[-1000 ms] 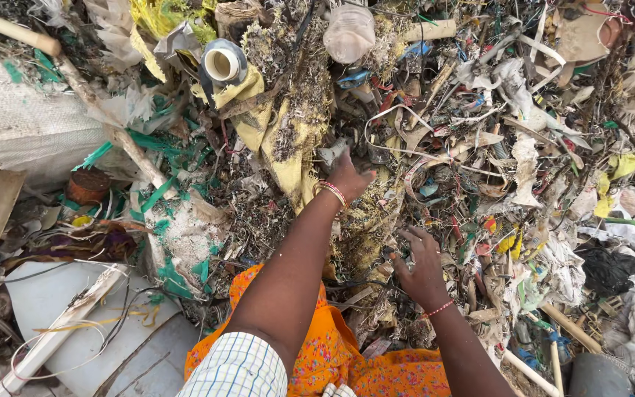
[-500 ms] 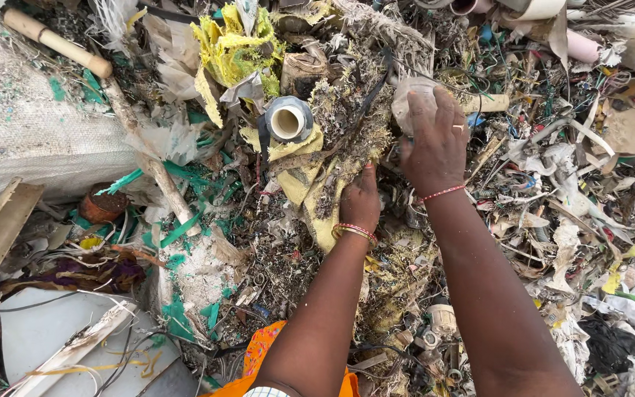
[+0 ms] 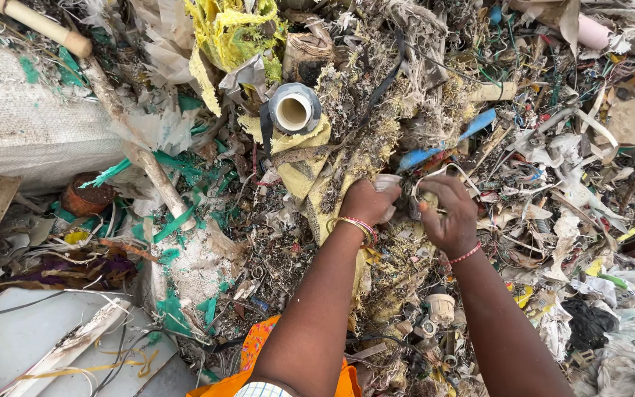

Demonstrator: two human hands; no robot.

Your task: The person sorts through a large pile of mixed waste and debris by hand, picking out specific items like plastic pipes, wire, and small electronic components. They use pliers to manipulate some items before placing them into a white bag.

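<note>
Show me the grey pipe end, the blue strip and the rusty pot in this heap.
grey pipe end [image 3: 293, 110], head view, on its pale open mouth.
blue strip [image 3: 479, 121], head view, upper part.
rusty pot [image 3: 86, 198], head view, on its rim.

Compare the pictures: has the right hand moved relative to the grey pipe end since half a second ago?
Yes. The right hand has dropped lower, away from the grey pipe end, and now sits beside the left hand.

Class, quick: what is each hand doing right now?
Left hand: closed on a small pale cup.
Right hand: fingers curled in the scrap pile; hold unclear.
</note>
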